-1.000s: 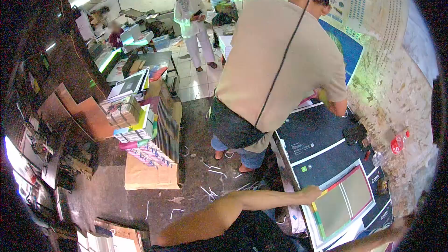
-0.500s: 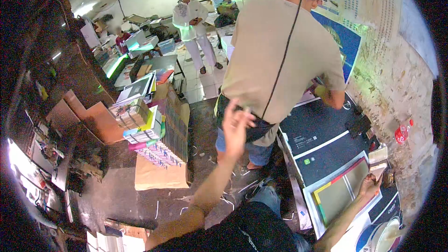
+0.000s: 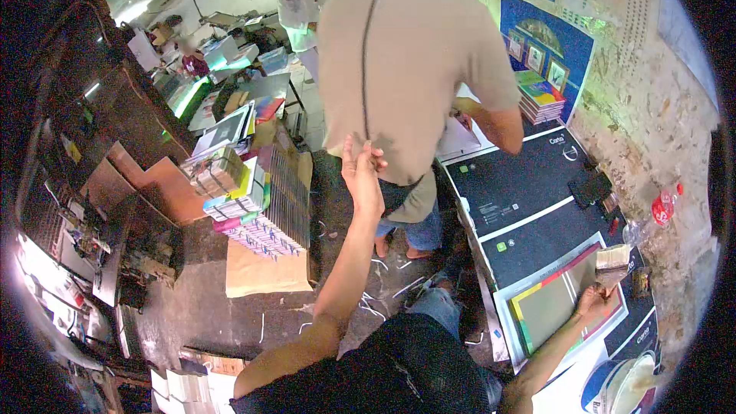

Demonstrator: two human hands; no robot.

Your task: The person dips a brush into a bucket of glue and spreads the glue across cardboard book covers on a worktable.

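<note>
My left hand (image 3: pixel 362 172) is raised in front of a co-worker's back, its fingers apart and nothing visible in them. Whether the fingertips touch the shirt (image 3: pixel 418 69) cannot be told. My right hand (image 3: pixel 593 304) is closed around the lower end of a pale, block-shaped tool (image 3: pixel 612 258), perhaps a wide brush. Below that hand lies a grey board (image 3: pixel 548 307) bordered by yellow, red and white strips, on the black table covering (image 3: pixel 529 241). A white and blue bucket (image 3: pixel 625 383) stands near my right forearm.
Tall bundled stacks of books (image 3: pixel 268 207) stand on the left. Colourful books (image 3: pixel 539 96) sit on the table's far end. A red-labelled bottle (image 3: pixel 665 205) is by the wall. Loose white strips litter the floor (image 3: pixel 307 314). Two other people are farther back.
The view has turned right, and the co-worker appears farther left and more upright. My left hand has moved up and left; my right hand still holds the pale tool over the board's edge.
</note>
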